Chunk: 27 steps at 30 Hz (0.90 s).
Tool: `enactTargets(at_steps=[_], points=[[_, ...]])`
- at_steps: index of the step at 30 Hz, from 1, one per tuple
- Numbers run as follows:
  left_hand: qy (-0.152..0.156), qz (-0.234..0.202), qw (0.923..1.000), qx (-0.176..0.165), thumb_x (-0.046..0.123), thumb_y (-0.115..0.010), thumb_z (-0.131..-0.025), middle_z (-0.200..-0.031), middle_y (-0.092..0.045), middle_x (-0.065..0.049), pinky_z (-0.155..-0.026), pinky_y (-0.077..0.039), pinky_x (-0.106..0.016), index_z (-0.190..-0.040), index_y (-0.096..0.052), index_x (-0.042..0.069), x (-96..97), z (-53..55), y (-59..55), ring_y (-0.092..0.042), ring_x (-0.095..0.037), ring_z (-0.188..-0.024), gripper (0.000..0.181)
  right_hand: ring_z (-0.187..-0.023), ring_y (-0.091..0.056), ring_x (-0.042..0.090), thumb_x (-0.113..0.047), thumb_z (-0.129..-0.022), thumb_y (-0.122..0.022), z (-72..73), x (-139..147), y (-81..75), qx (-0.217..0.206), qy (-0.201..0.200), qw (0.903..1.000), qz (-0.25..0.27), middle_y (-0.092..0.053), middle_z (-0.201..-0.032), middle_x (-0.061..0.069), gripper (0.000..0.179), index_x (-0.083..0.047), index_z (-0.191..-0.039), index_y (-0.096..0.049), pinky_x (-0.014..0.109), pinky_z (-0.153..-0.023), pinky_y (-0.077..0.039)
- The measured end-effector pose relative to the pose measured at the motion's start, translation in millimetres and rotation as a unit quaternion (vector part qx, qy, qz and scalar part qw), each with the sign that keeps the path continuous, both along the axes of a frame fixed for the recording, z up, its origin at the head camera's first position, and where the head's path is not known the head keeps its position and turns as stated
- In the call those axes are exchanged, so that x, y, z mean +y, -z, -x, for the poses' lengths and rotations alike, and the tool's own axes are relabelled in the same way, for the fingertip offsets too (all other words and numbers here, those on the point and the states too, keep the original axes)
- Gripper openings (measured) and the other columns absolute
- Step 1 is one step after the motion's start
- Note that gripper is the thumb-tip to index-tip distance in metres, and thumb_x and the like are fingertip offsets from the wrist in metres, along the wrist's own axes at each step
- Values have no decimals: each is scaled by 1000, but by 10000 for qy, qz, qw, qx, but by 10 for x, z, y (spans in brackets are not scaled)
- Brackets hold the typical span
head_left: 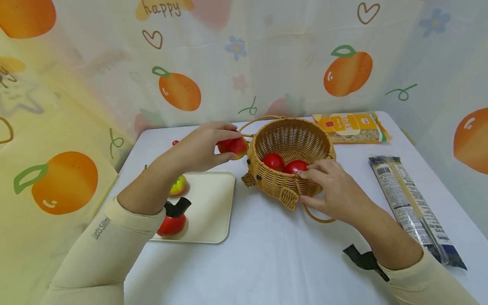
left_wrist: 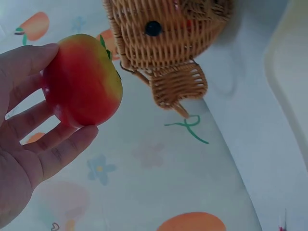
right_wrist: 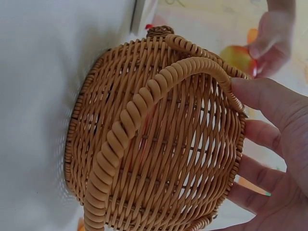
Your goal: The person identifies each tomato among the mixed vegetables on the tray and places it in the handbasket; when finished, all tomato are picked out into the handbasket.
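Observation:
Between the thumb and fingers of my left hand is a red-and-yellow fruit with small green leaves. It is held up at the left side of a wicker basket, close to the rim. The basket has dark bead eyes and a hinged handle that hangs down on the near side. Two shiny red fruits, a left one and a right one, lie inside. My right hand grips the basket's near right rim, partly covering it.
A cream tray at the left bears a yellow-green fruit and a red fruit, partly behind my left arm. A yellow food packet lies at the back right, a long clear-and-dark packet along the right side.

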<state>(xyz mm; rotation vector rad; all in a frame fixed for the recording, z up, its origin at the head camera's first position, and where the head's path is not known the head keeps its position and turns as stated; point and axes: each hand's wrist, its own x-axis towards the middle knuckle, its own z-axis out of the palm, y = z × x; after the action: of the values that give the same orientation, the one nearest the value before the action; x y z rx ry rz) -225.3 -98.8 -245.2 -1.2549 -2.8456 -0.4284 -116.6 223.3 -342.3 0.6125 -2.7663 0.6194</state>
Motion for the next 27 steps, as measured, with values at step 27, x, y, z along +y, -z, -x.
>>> enactTargets(at_steps=[27], points=[[496,537,9970,-270,25,-71,-96,-147,-54,-7,-109,-48,-34,-140,-64,13,891,203,222,-47,-26,-138,46,-121,-53,31,-27,-79,-90,3,8,22,76,-41,10000,11,-61,-122,10,45,-11,-119,-74,51,-95,-57]])
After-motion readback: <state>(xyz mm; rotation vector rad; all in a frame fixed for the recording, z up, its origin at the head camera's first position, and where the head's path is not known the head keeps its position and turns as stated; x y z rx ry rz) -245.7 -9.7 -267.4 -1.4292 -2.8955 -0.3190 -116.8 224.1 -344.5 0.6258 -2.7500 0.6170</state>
